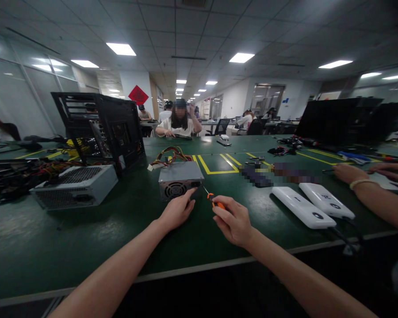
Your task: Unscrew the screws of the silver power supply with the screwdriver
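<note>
Both hands are reaching out over the green bench (119, 247). Left of the two, the left hand (178, 210) is lying against the front of a gray metal box (181, 171), with one finger stretching out and the others bending. Nobody can tell from here if it is gripping anything. To its right, the right hand (234, 221) is closing its fingers around a screwdriver (220, 205) with an orange handle. Its thin tip is pointing up and left at the right side of the box, but it is too small to tell if it is touching.

So the box is sitting just past the left hand, and colorful wires (175, 154) are curling behind it. Left of the left hand, a second gray box (76, 187) is sitting in front of a black computer case (119, 132). Right of the right hand, two white packs (300, 206) are lying side by side. Past them, another person's hand (346, 173) is resting over the bench. Far in front of both hands, a person in a cap (181, 126) is sitting across the bench.
</note>
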`<state>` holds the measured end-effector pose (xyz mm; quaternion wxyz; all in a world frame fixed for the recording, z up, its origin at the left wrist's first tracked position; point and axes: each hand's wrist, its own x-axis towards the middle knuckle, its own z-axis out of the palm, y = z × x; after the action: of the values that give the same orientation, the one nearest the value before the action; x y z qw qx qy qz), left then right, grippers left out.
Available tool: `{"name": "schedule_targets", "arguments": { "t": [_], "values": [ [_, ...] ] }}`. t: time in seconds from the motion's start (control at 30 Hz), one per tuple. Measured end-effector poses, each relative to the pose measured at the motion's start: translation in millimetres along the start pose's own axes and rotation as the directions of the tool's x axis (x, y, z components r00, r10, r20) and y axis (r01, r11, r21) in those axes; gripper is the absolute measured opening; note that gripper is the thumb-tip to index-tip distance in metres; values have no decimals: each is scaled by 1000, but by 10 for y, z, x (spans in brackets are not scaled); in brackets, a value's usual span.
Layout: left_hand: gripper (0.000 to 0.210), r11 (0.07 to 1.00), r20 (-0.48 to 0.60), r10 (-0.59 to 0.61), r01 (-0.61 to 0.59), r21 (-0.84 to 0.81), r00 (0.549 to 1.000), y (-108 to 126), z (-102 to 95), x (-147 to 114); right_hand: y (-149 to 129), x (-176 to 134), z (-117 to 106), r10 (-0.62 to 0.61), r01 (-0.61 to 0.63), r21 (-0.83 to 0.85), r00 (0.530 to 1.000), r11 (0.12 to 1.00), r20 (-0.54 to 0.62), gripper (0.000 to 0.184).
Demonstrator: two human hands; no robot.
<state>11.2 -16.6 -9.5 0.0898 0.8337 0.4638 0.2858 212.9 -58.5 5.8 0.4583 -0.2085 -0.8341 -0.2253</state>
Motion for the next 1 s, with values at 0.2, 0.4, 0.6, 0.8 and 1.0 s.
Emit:
{"name": "schedule_targets", "arguments": {
  "t": [0.2,0.4,0.6,0.8,1.0],
  "values": [
    [44,1000,-2,-5,5,24,1000,-1,-1,-1,25,-34,46,109,-105,82,993,991,-36,21],
    [43,989,5,22,-23,144,1000,49,-42,-28,54,-46,94,111,-110,44,994,993,-24,32],
    [39,884,134,243,-276,377,961,162,-228,39,102,15,36,47,-52,-83,997,995,-61,25],
    [30,835,-65,309,-237,497,949,200,-276,203,251,129,-21,30,-29,-90,1000,995,10,23],
    [31,900,-317,244,-92,427,917,69,-209,226,441,111,-7,-38,36,-150,999,988,-8,12]
  ]
}}
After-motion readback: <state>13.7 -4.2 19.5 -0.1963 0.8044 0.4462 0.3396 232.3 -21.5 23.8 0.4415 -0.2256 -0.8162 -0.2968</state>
